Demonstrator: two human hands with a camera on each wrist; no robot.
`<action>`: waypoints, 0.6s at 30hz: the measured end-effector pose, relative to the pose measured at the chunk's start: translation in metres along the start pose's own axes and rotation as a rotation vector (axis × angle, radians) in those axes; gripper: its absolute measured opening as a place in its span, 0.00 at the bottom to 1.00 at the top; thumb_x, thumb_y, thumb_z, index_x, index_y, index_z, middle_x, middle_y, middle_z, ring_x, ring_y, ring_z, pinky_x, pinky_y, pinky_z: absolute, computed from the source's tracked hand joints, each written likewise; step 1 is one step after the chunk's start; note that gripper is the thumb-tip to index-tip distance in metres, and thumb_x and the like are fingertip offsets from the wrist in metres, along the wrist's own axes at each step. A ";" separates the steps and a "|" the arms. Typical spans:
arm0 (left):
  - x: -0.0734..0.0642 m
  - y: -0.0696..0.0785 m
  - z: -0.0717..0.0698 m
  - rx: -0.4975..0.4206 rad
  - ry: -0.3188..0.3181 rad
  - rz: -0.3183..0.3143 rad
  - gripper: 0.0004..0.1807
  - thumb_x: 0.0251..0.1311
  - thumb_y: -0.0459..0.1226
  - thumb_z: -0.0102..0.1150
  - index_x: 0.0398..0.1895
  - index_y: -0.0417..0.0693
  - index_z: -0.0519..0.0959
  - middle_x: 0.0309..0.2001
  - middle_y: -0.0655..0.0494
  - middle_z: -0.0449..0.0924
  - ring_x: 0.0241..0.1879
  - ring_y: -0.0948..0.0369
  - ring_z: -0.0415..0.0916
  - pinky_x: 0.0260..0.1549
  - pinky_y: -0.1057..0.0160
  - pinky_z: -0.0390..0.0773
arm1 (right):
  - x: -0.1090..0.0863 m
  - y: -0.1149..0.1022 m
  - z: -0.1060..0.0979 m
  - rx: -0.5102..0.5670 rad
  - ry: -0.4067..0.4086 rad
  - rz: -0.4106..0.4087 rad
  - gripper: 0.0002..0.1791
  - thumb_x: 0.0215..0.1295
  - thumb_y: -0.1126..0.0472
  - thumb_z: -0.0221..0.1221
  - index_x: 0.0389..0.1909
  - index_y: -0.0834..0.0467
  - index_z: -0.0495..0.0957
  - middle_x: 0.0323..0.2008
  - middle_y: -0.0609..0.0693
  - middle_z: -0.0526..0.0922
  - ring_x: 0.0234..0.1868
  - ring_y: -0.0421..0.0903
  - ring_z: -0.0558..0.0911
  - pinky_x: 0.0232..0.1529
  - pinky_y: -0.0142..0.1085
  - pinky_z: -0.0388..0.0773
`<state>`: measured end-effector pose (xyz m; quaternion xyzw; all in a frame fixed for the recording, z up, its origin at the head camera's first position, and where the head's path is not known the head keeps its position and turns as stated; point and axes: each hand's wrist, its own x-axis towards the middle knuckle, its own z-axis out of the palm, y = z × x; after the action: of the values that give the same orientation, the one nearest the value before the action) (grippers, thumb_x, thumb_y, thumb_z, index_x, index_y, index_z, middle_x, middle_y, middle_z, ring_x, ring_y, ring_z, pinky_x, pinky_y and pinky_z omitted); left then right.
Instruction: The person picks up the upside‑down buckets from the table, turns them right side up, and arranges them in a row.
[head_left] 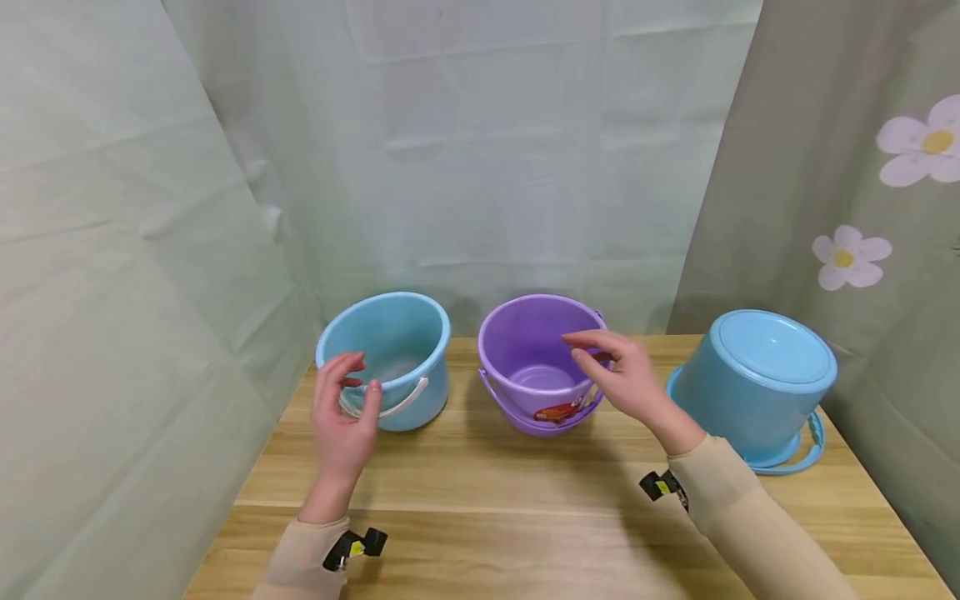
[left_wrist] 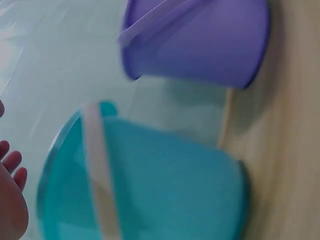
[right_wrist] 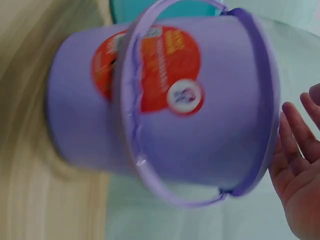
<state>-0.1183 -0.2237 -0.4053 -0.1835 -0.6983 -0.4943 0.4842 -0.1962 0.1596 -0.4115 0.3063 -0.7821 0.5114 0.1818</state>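
Fingers bent loosely, my left hand point(head_left: 343, 425) is in front of an upright light-blue bucket point(head_left: 431, 398) with a white handle; nothing is in its grasp. My right hand point(head_left: 630, 379) hovers by the right rim of an upright purple bucket point(head_left: 536, 333), its fingers and thumb apart and holding nothing. In the right wrist view that hand point(right_wrist: 302, 175) appears beside the purple bucket's point(right_wrist: 210, 135) rim; whether it touches cannot be told. A red label point(head_left: 557, 412) is on the purple bucket's front, where its purple handle hangs down.
A second light-blue bucket point(head_left: 750, 400) stands upside down at the right of the wooden table point(head_left: 480, 533), its handle point(head_left: 813, 450) lying at the table's right side. Pale cloth point(head_left: 495, 150) hangs behind, and a flowered curtain point(head_left: 787, 167) is on the right.
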 end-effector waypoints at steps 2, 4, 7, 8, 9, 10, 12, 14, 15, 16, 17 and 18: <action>-0.005 0.002 0.007 -0.007 -0.033 0.030 0.20 0.55 0.17 0.60 0.54 0.22 0.80 0.50 0.27 0.77 0.53 0.54 0.77 0.48 0.61 0.75 | -0.007 0.004 -0.007 -0.032 0.022 -0.014 0.14 0.73 0.71 0.65 0.56 0.59 0.89 0.52 0.51 0.90 0.47 0.42 0.87 0.46 0.28 0.83; -0.010 0.003 0.014 -0.014 -0.048 0.056 0.19 0.54 0.17 0.61 0.52 0.22 0.80 0.49 0.26 0.78 0.52 0.52 0.76 0.47 0.60 0.75 | -0.012 0.007 -0.015 -0.060 0.054 -0.025 0.15 0.73 0.72 0.65 0.55 0.58 0.89 0.53 0.50 0.90 0.47 0.43 0.87 0.47 0.27 0.82; -0.015 0.004 0.022 -0.028 -0.072 0.086 0.18 0.53 0.18 0.61 0.50 0.22 0.80 0.49 0.26 0.78 0.51 0.51 0.76 0.45 0.60 0.74 | -0.019 0.011 -0.025 -0.091 0.092 -0.028 0.16 0.72 0.72 0.65 0.56 0.57 0.89 0.55 0.50 0.89 0.49 0.43 0.87 0.49 0.25 0.81; -0.017 0.003 0.024 -0.035 -0.083 0.094 0.18 0.53 0.18 0.61 0.49 0.22 0.80 0.48 0.27 0.78 0.51 0.50 0.76 0.45 0.60 0.74 | -0.021 0.012 -0.028 -0.100 0.095 -0.026 0.16 0.72 0.72 0.65 0.56 0.57 0.89 0.55 0.50 0.89 0.50 0.43 0.87 0.49 0.25 0.81; -0.019 0.001 0.026 -0.044 -0.096 0.100 0.17 0.53 0.18 0.61 0.49 0.22 0.80 0.48 0.27 0.78 0.51 0.50 0.76 0.45 0.59 0.74 | -0.022 0.013 -0.030 -0.112 0.092 -0.023 0.16 0.72 0.72 0.65 0.57 0.57 0.89 0.56 0.50 0.89 0.50 0.42 0.87 0.49 0.25 0.81; -0.022 -0.001 0.028 -0.055 -0.112 0.104 0.17 0.53 0.18 0.61 0.49 0.22 0.80 0.48 0.28 0.78 0.51 0.50 0.76 0.45 0.59 0.75 | -0.024 0.015 -0.033 -0.127 0.087 -0.021 0.16 0.72 0.71 0.65 0.57 0.57 0.88 0.56 0.50 0.89 0.51 0.40 0.86 0.49 0.25 0.81; -0.028 -0.008 0.034 -0.064 -0.145 0.113 0.17 0.53 0.19 0.62 0.49 0.24 0.81 0.49 0.29 0.79 0.51 0.49 0.77 0.45 0.60 0.75 | -0.028 0.019 -0.037 -0.153 0.073 -0.015 0.16 0.73 0.70 0.66 0.57 0.57 0.88 0.57 0.51 0.88 0.54 0.39 0.86 0.49 0.25 0.82; -0.035 -0.016 0.039 -0.075 -0.172 0.118 0.18 0.53 0.20 0.64 0.50 0.27 0.82 0.49 0.32 0.80 0.52 0.49 0.77 0.46 0.61 0.76 | -0.032 0.023 -0.041 -0.186 0.066 0.001 0.15 0.74 0.69 0.66 0.57 0.56 0.88 0.57 0.52 0.88 0.55 0.38 0.85 0.49 0.26 0.83; -0.038 -0.020 0.043 -0.079 -0.182 0.120 0.19 0.53 0.20 0.65 0.51 0.28 0.82 0.50 0.33 0.81 0.52 0.48 0.77 0.46 0.61 0.75 | -0.035 0.026 -0.043 -0.206 0.064 0.014 0.15 0.74 0.68 0.66 0.57 0.56 0.88 0.57 0.52 0.88 0.55 0.39 0.85 0.48 0.27 0.83; -0.041 -0.022 0.046 -0.087 -0.189 0.118 0.20 0.52 0.21 0.65 0.51 0.30 0.83 0.50 0.33 0.81 0.52 0.48 0.78 0.47 0.62 0.76 | -0.038 0.028 -0.044 -0.230 0.061 0.031 0.14 0.74 0.67 0.66 0.57 0.55 0.88 0.57 0.52 0.88 0.55 0.40 0.85 0.48 0.28 0.83; -0.044 -0.023 0.050 -0.091 -0.195 0.117 0.20 0.53 0.21 0.66 0.52 0.31 0.83 0.51 0.34 0.81 0.52 0.48 0.78 0.47 0.62 0.76 | -0.042 0.030 -0.046 -0.254 0.057 0.050 0.14 0.75 0.66 0.66 0.57 0.55 0.88 0.57 0.52 0.88 0.54 0.41 0.86 0.47 0.29 0.84; -0.046 -0.024 0.054 -0.101 -0.200 0.114 0.20 0.53 0.21 0.66 0.52 0.31 0.83 0.51 0.35 0.82 0.52 0.48 0.78 0.47 0.61 0.76 | -0.046 0.033 -0.048 -0.280 0.050 0.071 0.14 0.75 0.65 0.65 0.57 0.54 0.89 0.56 0.51 0.89 0.52 0.43 0.87 0.46 0.30 0.84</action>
<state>-0.1412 -0.1775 -0.4593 -0.2955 -0.7056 -0.4798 0.4297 -0.1851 0.2259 -0.4417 0.2373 -0.8514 0.4106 0.2239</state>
